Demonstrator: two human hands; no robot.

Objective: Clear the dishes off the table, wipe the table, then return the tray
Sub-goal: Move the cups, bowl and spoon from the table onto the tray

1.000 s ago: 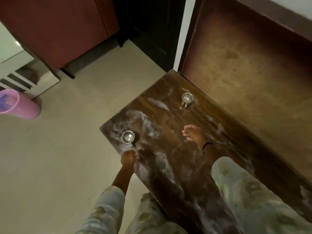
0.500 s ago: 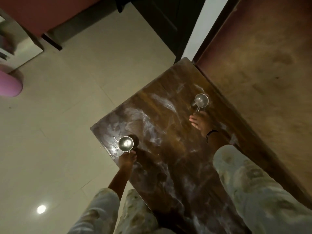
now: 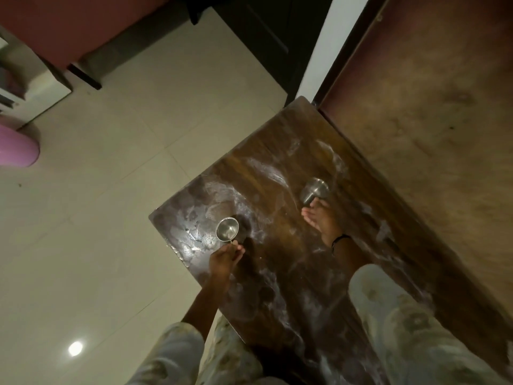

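Pale patterned sleeves at bottom of frame, both arms reaching out over dark wood table (image 3: pixel 291 273), top smeared with whitish streaks.

Left hand (image 3: pixel 223 259) at near-left table corner, fingers curled, thumb and fingertips pinched on the small handle of near steel cup (image 3: pixel 227 229). Cup upright on the tabletop, mouth up, close to the left edge.

Right hand (image 3: pixel 322 220) further in, toward mid-table, black band at wrist. Fingers stretched forward and only loosely bent, fingertips touching the base/handle side of far steel cup (image 3: pixel 315 190). Cup looks tipped, blurred; cannot tell if hand has closed on it or just touches it.

Cups well apart, one per hand. No tray in view.

Beyond table: beige tiled floor (image 3: pixel 111 190), pink bin (image 3: pixel 16 148) at left edge, red-brown cabinet (image 3: pixel 69 20) top left, brown wall panel (image 3: pixel 430 107) along right.

Versus half a second ago: left hand has closed in from just below near cup onto its handle; right hand has slid forward from short of far cup to contact with it. Near cup position on table unchanged.
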